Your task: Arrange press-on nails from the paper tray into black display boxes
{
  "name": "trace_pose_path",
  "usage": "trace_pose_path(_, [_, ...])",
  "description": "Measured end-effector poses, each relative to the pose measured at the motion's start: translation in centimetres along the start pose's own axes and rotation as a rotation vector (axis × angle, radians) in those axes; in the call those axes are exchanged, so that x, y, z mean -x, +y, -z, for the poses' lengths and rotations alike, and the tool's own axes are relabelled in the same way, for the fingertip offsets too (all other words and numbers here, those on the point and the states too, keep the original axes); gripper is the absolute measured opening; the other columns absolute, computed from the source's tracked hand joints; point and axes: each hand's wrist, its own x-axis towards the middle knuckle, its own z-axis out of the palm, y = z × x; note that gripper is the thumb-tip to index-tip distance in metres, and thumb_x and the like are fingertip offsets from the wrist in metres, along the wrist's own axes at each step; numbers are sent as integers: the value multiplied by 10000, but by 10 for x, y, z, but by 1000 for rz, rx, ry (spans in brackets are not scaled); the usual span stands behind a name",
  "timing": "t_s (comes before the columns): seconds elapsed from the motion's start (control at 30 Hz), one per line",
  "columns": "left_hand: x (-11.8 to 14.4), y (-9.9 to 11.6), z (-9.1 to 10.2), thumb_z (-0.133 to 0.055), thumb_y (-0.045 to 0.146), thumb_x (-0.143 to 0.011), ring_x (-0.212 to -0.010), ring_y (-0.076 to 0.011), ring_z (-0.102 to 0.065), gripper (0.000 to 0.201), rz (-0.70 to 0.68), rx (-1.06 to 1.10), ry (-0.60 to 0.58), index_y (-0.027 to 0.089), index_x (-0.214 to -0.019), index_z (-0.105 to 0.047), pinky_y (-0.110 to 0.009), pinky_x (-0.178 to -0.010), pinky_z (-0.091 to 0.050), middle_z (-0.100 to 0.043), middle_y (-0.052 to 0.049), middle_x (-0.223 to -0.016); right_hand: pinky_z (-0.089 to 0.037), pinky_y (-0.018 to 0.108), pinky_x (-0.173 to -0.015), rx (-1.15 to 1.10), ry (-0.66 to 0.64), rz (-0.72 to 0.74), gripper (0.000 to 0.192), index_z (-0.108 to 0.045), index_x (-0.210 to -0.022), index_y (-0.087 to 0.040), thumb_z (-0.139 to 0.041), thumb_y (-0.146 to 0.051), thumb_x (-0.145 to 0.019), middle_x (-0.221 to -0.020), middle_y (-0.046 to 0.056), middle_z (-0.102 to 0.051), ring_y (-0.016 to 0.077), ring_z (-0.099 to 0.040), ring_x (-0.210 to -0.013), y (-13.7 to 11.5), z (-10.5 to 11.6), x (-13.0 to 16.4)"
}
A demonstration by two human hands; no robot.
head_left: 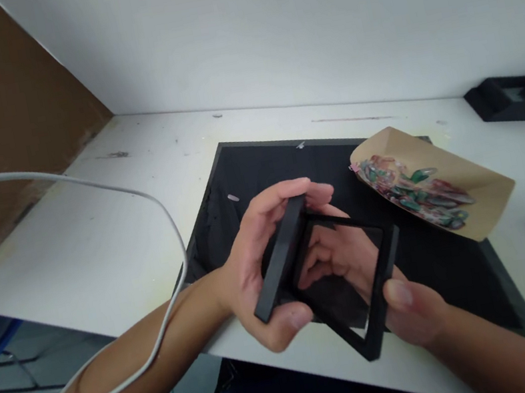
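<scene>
Black frame (pixel 342 277), left hand (pixel 255 272) gripping, right hand (pixel 410 313) pinching

Both forearms are bare, the left hand (pixel 255 272) and right hand (pixel 408 306) wear no gloves, and blue cloth, perhaps trousers, shows below.

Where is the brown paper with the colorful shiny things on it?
In the head view, the brown paper lies on the white table, right of both hands, its left end overlapping the black mat.
</scene>
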Motion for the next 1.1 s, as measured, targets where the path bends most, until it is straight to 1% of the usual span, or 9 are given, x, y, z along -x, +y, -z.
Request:
trace_pose_path(0.2, [-6,10,13,-675,449,-816,-1189,-315,-551,732,74,-39,81,209,-1467,-440,-552,-1054,-511,-536,-135,-1264,-522,499,-923,-67,42,14,728,-458,-1460,-389,-722,-567,-805,-1281,59,-598,284,-660,-994,0,9,-7])
trace_pose_path(0.4, [-19,15,25,-721,462,-780,-1034,-260,-587,659,197,125,191,214,-1360,-531,-407,-814,-596,-555,-104,-1145,-524,455,-955,123,40,-3,537,-600,-1345,-276,-611,-600,-916,-1323,109,-604,287,-619,-1147,-5,31,-15])
trace_pose_path(0.5, [-23,15,26,-740,436,-716,-1002,-285,-622,649,177,205,274,229,-1299,-542,-379,-716,-589,-604,-97,-1085,-548,385,-867,197,49,21,419,-630,-1260,-268,-678,-481,-903,-1191,75,-648,218,-654,-1001,-11,32,-18])
trace_pose_path(0.6, [-20,5,24,-736,452,-718,-1021,-285,-643,633,109,184,304,213,-1274,-550,-409,-810,-583,-637,-98,-1101,-530,293,-692,243,80,15,278,-649,-1073,-235,-731,-234,-807,-962,10,-665,133,-635,-741,-17,34,-21])
trace_pose_path(0.73, [-14,-16,19,-728,489,-733,-1063,-296,-683,642,137,138,427,186,-1273,-557,-421,-914,-561,-689,-139,-1175,-460,253,-575,305,198,-31,240,-645,-991,-204,-650,-160,-755,-781,-43,-609,87,-555,-565,-17,38,-25])
trace_pose_path(0.83, [-14,-26,22,-690,405,-846,-1161,-276,-685,524,316,-13,505,254,-1320,-526,-446,-1007,-536,-700,-105,-1272,-437,256,-549,467,365,-43,192,-656,-975,-202,-635,-219,-785,-782,-39,-597,88,-521,-549,-12,39,-26])
trace_pose_path(0.9, [-15,-30,28,-728,344,-839,-1091,-254,-718,504,372,-106,556,267,-1299,-537,-469,-1021,-536,-728,-73,-1208,-427,263,-536,635,418,-51,177,-667,-1001,-216,-629,-293,-846,-797,-34,-599,94,-497,-544,-9,37,-25])
trace_pose_path(1.0, [-17,-34,38,-857,276,-718,-946,-213,-739,655,420,-192,623,237,-1297,-553,-455,-1012,-548,-745,-28,-995,-430,280,-585,997,377,-57,202,-684,-1069,-246,-625,-343,-902,-845,-24,-641,105,-502,-574,-7,28,-21])
trace_pose_path(1.1, [-18,-41,45,-921,246,-625,-950,-194,-730,867,492,-153,680,235,-1388,-512,-409,-999,-557,-719,6,-883,-441,301,-639,1327,314,-46,282,-684,-1193,-285,-623,-338,-922,-996,6,-680,123,-551,-639,-12,14,-15])
